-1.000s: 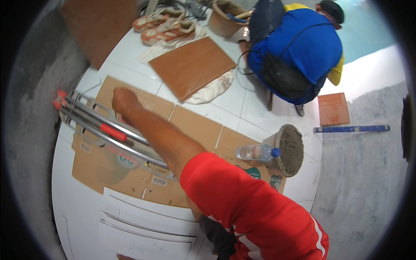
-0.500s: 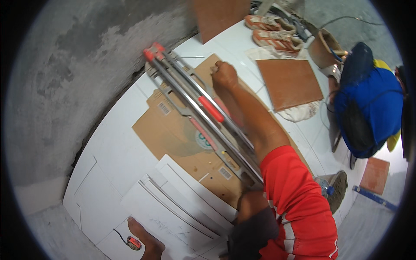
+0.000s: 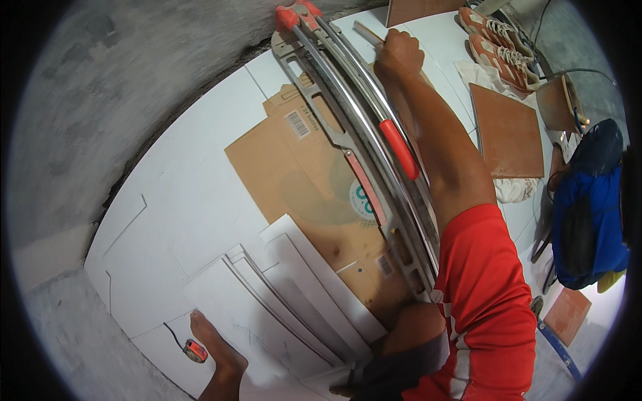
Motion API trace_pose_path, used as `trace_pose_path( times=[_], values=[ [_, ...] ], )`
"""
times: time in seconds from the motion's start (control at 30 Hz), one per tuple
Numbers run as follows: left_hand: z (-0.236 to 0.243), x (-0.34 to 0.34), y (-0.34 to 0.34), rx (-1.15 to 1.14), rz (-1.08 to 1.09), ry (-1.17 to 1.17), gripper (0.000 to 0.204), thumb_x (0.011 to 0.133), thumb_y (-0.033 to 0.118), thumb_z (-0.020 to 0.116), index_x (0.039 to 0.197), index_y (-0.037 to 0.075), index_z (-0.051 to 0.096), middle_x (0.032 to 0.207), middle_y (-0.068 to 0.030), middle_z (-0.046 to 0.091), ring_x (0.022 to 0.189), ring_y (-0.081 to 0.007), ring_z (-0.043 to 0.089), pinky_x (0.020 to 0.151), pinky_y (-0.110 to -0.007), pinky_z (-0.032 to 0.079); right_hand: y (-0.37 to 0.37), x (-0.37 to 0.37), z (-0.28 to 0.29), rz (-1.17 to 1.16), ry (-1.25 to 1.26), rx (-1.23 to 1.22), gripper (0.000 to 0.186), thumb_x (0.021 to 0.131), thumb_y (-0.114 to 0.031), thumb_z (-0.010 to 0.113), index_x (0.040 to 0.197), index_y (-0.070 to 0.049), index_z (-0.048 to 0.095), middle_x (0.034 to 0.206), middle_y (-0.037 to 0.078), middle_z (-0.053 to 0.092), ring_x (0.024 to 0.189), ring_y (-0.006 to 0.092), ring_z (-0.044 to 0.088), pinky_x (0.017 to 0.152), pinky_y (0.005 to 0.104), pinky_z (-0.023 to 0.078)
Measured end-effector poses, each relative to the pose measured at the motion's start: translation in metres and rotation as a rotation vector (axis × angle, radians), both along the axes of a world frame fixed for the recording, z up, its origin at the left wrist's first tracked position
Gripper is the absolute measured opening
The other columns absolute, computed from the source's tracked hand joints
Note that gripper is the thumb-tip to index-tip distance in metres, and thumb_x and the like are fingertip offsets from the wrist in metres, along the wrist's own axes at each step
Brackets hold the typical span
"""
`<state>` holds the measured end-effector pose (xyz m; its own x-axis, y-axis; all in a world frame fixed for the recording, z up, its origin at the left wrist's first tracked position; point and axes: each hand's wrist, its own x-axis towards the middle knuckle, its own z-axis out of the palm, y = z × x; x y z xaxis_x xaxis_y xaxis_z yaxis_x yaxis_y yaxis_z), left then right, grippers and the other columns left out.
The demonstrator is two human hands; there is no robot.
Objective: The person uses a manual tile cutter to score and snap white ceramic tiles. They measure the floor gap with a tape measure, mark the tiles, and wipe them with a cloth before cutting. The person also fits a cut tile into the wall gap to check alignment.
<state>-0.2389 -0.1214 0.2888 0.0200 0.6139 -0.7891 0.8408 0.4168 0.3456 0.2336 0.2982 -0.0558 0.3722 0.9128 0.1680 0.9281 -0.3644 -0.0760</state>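
Over white tiles (image 3: 167, 194), the right arm (image 3: 455, 147) stretches beside metal rails (image 3: 376, 146).

Head-worn fisheye looks down at floor (image 3: 160, 220)

A long, slim manual tile cutter (image 3: 376, 150) is lying on flattened brown cardboard (image 3: 277, 157), slanting away toward the upper left. Twin silver rails are running along its grey metal frame, bright red caps are covering the far end, and a red sleeve is sitting partway along. The near end is disappearing behind an arm. Just beside the far end, a short silver bar (image 3: 368, 34) is slanting down to the right.
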Motion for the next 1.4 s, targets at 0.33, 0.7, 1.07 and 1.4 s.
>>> trace_pose_path(
  times=[0.33,0.7,1.07,1.4],
  values=[
    [0.033,-0.031,-0.061,0.211,-0.166,0.009,0.048,0.096,0.028,0.066,0.134,0.0,0.06,0.122,-0.0238,0.067,0.111,-0.0422,0.063,0.097,-0.045,0.048,-0.13,0.011,0.068,0.235,0.983,0.378,0.024,0.09,-0.027,0.074,0.092,-0.004,0.071,0.082,0.005,0.072,0.071,0.0158,0.063,0.067,0.032,0.05],
    [0.048,0.029,-0.07,0.553,-0.544,-0.158,0.049,0.082,0.014,0.077,0.125,-0.004,0.062,0.097,-0.0193,0.069,0.086,-0.0344,0.064,0.077,-0.04,0.052,-0.489,-0.164,0.038,-0.037,1.091,-0.277,0.008,0.082,-0.005,0.067,0.086,0.001,0.071,0.089,0.023,0.072,0.082,0.0371,0.071,0.076,0.0458,0.055],
    [0.027,0.036,-0.078,0.271,-0.463,-0.021,0.038,0.098,0.008,0.061,0.134,-0.004,0.057,0.101,-0.011,0.065,0.091,-0.0181,0.06,0.082,-0.031,0.049,-0.673,-0.145,0.173,0.292,0.974,0.425,0.026,0.087,-0.008,0.068,0.111,0.001,0.063,0.104,0.017,0.061,0.099,0.0367,0.06,0.085,0.0457,0.049],
    [0.02,0.076,-0.08,0.254,-0.513,0.045,0.038,0.102,0.009,0.058,0.137,-0.004,0.055,0.107,-0.0118,0.064,0.095,-0.0163,0.058,0.085,-0.03,0.05,-0.967,-0.028,0.065,-0.848,0.755,0.065,0.029,0.087,-0.019,0.075,0.106,0.001,0.065,0.101,0.021,0.068,0.095,0.0417,0.066,0.085,0.0458,0.054]
  ],
)
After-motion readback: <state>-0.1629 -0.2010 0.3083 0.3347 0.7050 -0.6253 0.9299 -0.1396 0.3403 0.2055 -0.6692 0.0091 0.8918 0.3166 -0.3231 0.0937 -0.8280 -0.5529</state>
